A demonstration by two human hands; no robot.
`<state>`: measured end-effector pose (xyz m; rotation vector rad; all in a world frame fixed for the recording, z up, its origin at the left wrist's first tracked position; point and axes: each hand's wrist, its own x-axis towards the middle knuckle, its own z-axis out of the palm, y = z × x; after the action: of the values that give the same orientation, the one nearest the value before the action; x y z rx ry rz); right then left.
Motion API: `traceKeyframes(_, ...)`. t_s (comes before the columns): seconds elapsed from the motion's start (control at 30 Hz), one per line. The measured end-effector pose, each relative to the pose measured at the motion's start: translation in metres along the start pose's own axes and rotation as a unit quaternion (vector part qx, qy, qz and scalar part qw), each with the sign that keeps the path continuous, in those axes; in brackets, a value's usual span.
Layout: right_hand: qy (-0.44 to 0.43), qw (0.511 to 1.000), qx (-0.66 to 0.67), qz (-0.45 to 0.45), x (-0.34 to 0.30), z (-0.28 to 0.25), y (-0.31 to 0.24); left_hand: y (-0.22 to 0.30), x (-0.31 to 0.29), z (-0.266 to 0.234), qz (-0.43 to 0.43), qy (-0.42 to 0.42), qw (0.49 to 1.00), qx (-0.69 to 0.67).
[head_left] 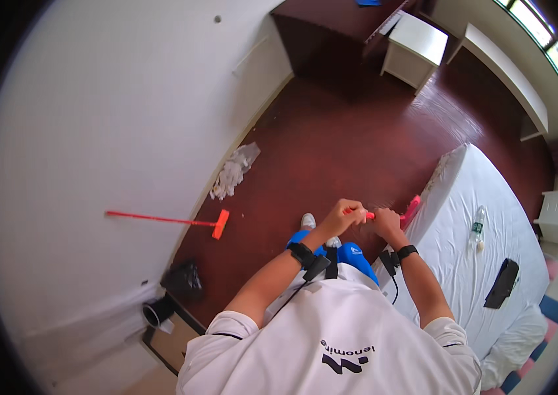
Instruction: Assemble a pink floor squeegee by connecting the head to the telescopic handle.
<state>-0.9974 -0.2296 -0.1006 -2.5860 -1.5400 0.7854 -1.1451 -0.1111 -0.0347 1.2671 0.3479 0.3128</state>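
Two fists are closed on a slim red handle (370, 216), the left hand (347, 216) and the right hand (386, 224) near each other, with a short length of it showing between them. The handle is in front of the person, above the dark red floor (338, 145) and just beside the bed (447, 217). Beyond the right hand, at the bed's edge, is a broader pinkish-red piece (412, 209) — I cannot tell whether it joins the handle.

On the white bedsheet lie a clear plastic bottle (477, 229) with a green label and a black folded cloth or pouch (503, 283). To the left, an orange-red T-shaped mop (220, 224) leans against the wall (114, 145), between crumpled white litter (228, 179) and a black plastic bag (185, 280).
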Motion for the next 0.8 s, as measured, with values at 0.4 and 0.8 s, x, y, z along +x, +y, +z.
traceKeyframes(0.4, -0.052, 0.988, 0.093, -0.112, 0.146, 0.002, -0.118, 0.035, 0.028, -0.09, 0.047, 0.265, 0.955, 0.127)
traceKeyframes(0.8, 0.001, 0.952, 0.176, -0.248, 0.218, -0.052, -0.153, 0.1, 0.093, -0.086, 0.242, 0.096, 0.888, 0.38)
